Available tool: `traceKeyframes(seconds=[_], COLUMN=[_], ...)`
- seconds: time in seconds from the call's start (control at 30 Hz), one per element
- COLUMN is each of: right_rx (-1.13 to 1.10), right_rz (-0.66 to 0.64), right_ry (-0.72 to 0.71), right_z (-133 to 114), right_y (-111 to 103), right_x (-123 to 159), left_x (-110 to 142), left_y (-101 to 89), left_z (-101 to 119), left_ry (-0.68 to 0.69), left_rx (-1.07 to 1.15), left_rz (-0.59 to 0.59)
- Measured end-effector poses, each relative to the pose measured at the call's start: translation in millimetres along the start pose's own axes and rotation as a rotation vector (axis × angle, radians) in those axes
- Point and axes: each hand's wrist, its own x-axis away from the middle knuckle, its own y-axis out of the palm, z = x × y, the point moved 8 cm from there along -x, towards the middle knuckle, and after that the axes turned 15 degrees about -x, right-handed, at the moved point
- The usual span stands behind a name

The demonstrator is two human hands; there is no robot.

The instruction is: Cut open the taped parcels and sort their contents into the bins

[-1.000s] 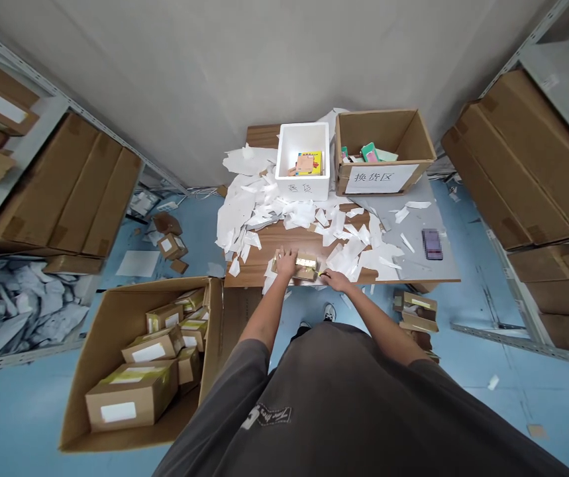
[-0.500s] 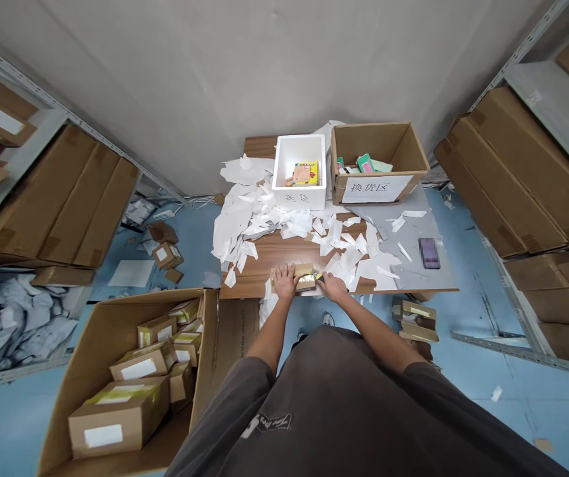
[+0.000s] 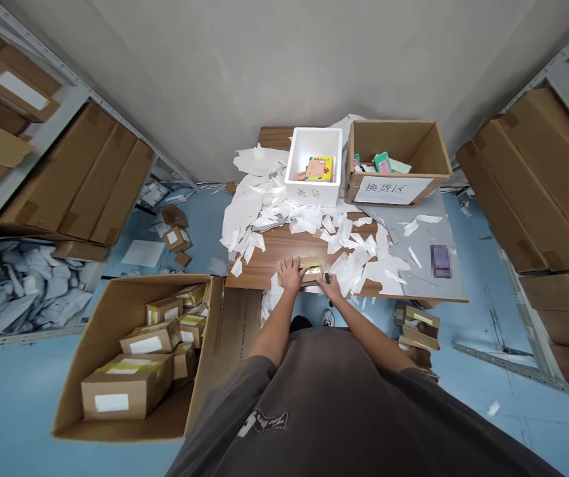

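A small cardboard box (image 3: pixel 310 273) with shiny tape on top lies at the table's front edge. My left hand (image 3: pixel 291 273) holds the left end of this box, its fingers over the top and its thumb pointing right. At the other end, my right hand (image 3: pixel 331 289) is closed around a utility knife (image 3: pixel 328 277) that looks dark with a yellow part. The knife's tip is at the box's right end; whether it touches the cardboard is too small to tell.
Torn white paper (image 3: pixel 254 199) covers much of the wooden table (image 3: pixel 284 242). Behind stand a white foam box (image 3: pixel 312 193) and a labelled carton (image 3: pixel 397 189) with small packs. A large carton (image 3: pixel 195 397) of parcels stands at left. A purple, blurred item (image 3: pixel 440 262) lies at right.
My right hand has turned the knife, which now stands more upright at the box's right end. The left hand stays on the box. The whole view has shifted slightly.
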Motion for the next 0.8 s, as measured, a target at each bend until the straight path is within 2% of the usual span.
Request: traceKeyframes(seconds=[0.07, 0.13, 0.33, 0.43, 0.53, 0.67, 0.8], right_rx=[-0.072, -0.074, -0.07, -0.243, -0.411, -0.471, -0.417], right_rz=[0.123, 0.222, 0.344, 0.312, 0.211, -0.024, -0.003], right_ry=[-0.003, 0.004, -0.005, 0.083, 0.181, 0.22, 0.227], right_z=[-0.4, -7.9, -51.4, -47.3, -30.3, -20.7, -26.8], right_y=[18.2, 21.4, -12.5, -26.2, -27.3, -2.2, 22.3], right_x=[-6.1, -17.4, -62.6, -60.0, -36.4, -6.3, -3.2], left_x=[0.6, 4.0, 17.8, 16.0, 9.5, 1.5, -6.5], left_y=[-3.5, -3.5, 23.6, 38.1, 43.5, 42.3, 35.6], left_z=[-1.8, -3.8, 3.9, 3.5, 3.5, 0.4, -9.8], left_ry=[-0.044, -0.058, 0.021, -0.035, -0.012, 0.042, 0.055], left_rx=[0.016, 0.04, 0.262, 0.398, 0.502, 0.611, 0.56], left_rz=[-0.02, -0.028, -0.164, -0.26, -0.304, -0.314, -0.322])
